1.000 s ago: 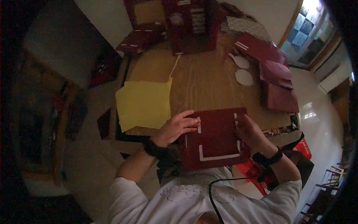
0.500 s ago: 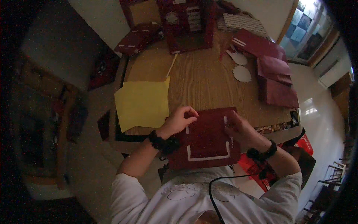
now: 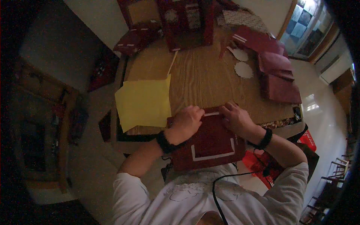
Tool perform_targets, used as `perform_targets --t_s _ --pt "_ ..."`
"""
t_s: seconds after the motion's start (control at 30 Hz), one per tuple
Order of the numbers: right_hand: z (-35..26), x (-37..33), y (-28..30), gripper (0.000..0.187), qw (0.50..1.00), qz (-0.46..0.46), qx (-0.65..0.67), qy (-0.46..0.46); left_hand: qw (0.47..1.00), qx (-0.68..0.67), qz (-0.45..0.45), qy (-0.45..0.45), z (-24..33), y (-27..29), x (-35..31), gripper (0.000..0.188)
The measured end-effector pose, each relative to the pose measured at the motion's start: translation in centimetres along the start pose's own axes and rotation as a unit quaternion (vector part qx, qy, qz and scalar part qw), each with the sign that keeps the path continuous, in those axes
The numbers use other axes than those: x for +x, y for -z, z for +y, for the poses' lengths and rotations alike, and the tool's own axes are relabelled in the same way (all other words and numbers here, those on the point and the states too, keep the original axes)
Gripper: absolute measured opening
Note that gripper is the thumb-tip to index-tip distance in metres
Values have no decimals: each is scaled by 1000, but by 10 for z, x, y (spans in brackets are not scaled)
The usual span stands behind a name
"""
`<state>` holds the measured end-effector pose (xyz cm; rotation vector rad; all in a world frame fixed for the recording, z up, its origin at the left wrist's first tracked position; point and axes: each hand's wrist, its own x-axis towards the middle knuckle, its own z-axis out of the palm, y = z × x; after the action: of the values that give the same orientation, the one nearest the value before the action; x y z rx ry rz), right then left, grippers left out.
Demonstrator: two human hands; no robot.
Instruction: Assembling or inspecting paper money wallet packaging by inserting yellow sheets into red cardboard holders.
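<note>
Head | left hand point(image 3: 186, 123), right hand point(image 3: 240, 119): backs up, fingers curled at far edge of maroon panel point(image 3: 213, 132) | hands' grip unclear

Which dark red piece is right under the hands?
The piece at lower centre, with a white U-shaped strip; the other dark red pieces sit farther away.

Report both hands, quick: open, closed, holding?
Left hand: curled on the dark red panel, grip unclear.
Right hand: bent at the panel's far edge, grip unclear.
</note>
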<state>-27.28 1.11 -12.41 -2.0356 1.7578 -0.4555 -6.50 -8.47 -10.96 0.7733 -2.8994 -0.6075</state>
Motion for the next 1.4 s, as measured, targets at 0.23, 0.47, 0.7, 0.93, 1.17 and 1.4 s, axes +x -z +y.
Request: perform_targets --t_s 0.23,0.47,0.7,0.93,1.17,1.4 --pt "-9 -12 -5 45 969 -9 -211 128 979 181 66 -69 20 -12 -9 16" --pt "-27 -40 -19 46 960 22 -233 151 975 211 47 -57 32 -15 -18 19" --pt "-26 -41 -20 49 967 -43 -219 123 967 234 2 -100 25 -36 -51 55" --pt "-25 -43 -24 53 963 -39 -237 122 991 108 -45 -61 22 -24 -58 67" --pt "-37 -36 -25 54 968 -33 -235 80 987 124 -91 -50 20 -26 -58 75" --pt "-41 -39 -26 54 957 -7 -276 94 993 77 -68 -59 17 -23 -61 77"
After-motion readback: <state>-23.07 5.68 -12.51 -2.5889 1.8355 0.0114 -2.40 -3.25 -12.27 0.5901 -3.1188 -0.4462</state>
